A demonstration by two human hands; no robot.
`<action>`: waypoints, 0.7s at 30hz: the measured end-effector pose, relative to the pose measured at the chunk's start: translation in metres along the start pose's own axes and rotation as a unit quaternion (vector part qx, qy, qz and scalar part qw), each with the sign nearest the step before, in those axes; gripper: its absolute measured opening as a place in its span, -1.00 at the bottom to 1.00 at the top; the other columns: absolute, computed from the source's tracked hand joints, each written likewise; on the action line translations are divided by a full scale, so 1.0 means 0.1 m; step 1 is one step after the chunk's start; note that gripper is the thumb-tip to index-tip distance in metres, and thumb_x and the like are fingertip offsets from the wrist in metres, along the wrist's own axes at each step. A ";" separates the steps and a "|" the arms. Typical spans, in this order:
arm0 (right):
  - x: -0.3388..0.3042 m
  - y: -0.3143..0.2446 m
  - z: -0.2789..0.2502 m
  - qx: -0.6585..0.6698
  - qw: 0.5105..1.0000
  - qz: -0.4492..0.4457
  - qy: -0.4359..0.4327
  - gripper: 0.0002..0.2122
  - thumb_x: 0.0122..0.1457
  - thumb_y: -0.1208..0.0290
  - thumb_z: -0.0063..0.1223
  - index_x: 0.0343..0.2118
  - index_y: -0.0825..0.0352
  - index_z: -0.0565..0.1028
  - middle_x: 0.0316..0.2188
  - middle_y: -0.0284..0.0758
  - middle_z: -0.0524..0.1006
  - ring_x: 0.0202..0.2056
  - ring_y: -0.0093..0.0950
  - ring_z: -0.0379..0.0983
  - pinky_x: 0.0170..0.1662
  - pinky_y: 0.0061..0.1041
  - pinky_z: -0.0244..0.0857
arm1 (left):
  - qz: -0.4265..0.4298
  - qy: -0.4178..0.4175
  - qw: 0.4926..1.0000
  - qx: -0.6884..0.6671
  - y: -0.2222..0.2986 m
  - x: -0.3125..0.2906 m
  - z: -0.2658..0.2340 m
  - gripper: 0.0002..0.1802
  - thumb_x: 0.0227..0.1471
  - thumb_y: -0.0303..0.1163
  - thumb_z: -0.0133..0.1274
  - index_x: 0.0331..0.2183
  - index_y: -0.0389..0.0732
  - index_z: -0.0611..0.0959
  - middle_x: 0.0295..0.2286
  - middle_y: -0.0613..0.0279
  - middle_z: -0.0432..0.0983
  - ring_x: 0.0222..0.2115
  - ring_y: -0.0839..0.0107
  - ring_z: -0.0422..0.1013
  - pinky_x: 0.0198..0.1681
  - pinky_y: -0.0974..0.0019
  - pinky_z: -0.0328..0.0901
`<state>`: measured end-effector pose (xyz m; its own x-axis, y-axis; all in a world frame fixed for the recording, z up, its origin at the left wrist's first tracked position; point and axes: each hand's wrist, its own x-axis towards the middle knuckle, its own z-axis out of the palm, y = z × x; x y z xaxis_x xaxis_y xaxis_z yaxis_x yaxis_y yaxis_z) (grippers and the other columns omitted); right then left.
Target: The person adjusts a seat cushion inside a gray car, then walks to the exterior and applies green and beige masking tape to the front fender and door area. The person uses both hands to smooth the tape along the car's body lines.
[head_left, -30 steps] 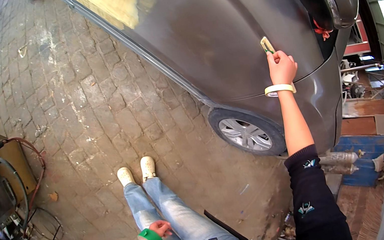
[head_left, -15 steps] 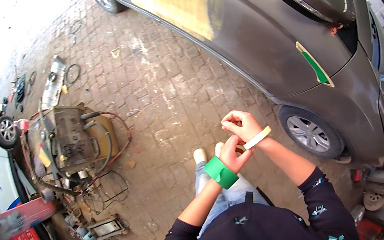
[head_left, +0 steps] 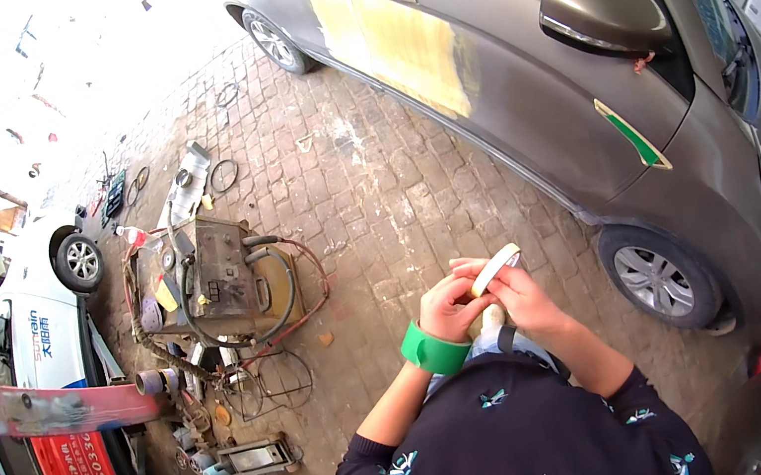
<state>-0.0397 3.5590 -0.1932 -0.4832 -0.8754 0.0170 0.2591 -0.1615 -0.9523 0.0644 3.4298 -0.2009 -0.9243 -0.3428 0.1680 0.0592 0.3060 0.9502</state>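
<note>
My two hands meet in front of my body. A thin, pale yellow roll of masking tape [head_left: 495, 270] is held upright on its edge between them. My right hand [head_left: 526, 302] is closed on its lower part. My left hand [head_left: 448, 309] has its fingers curled against the roll's left side; its fingertips are partly hidden. Around my left wrist sits a wide green roll of tape [head_left: 434, 349]. To the right stands a grey-brown car [head_left: 539, 100]. A strip of green edged with pale tape [head_left: 632, 135] is stuck on its front panel.
A yellowish filler patch [head_left: 409, 46] covers the car's doors. At left on the brick floor [head_left: 366, 210] stands a boxy metal machine [head_left: 214, 265] with cables. A floor jack [head_left: 254, 458], a red beam [head_left: 56, 402] and a white-and-red car [head_left: 51, 343] lie beyond.
The masking tape roll has come off my right wrist and is now between the fingers of both hands. My view has shifted, showing more of the car's far end.
</note>
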 end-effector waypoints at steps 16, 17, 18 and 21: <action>-0.31 -0.57 0.44 -0.204 0.978 -0.006 0.037 -0.85 0.22 0.49 0.05 -0.16 0.36 0.48 -0.35 -0.36 0.55 -0.32 -0.63 0.43 -0.23 -0.58 0.30 | 0.093 0.078 0.990 0.067 0.42 -0.37 -0.33 -0.48 -0.22 -0.56 0.29 -0.11 -0.21 0.59 0.05 0.01 0.29 0.00 0.20 0.33 -0.03 0.24 0.31; -0.31 -0.59 0.45 -0.215 0.976 -0.013 0.032 -0.85 0.22 0.50 0.04 -0.17 0.36 0.48 -0.37 -0.35 0.55 -0.35 -0.62 0.43 -0.26 -0.57 0.31 | 0.078 0.098 0.992 0.020 0.45 -0.39 -0.34 -0.48 -0.21 -0.57 0.26 -0.09 -0.21 0.58 0.06 0.01 0.28 0.02 0.20 0.31 -0.01 0.24 0.29; -0.31 -0.59 0.47 -0.225 0.974 -0.019 0.028 -0.86 0.21 0.51 0.04 -0.18 0.36 0.48 -0.38 -0.35 0.55 -0.38 -0.62 0.43 -0.29 -0.56 0.31 | 0.061 0.116 0.991 -0.028 0.48 -0.41 -0.35 -0.48 -0.19 -0.59 0.23 -0.08 -0.21 0.57 0.06 0.01 0.27 0.04 0.19 0.28 0.01 0.23 0.28; -0.33 -0.60 0.50 -0.237 0.970 -0.052 0.032 -0.87 0.21 0.53 0.03 -0.19 0.39 0.48 -0.36 -0.30 0.56 -0.38 -0.55 0.49 -0.29 -0.55 0.36 | 0.114 0.079 0.988 0.072 0.50 -0.42 -0.44 -0.53 -0.17 -0.51 0.19 -0.10 -0.25 0.57 -0.03 0.06 0.38 0.04 0.11 0.27 0.07 0.15 0.21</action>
<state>0.0026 3.5751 -0.1215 -0.5403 -0.8334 0.1165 -0.2006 -0.0069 -0.9796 0.1227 3.4201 -0.1484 -0.8215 -0.3820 0.4233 0.1942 0.5105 0.8377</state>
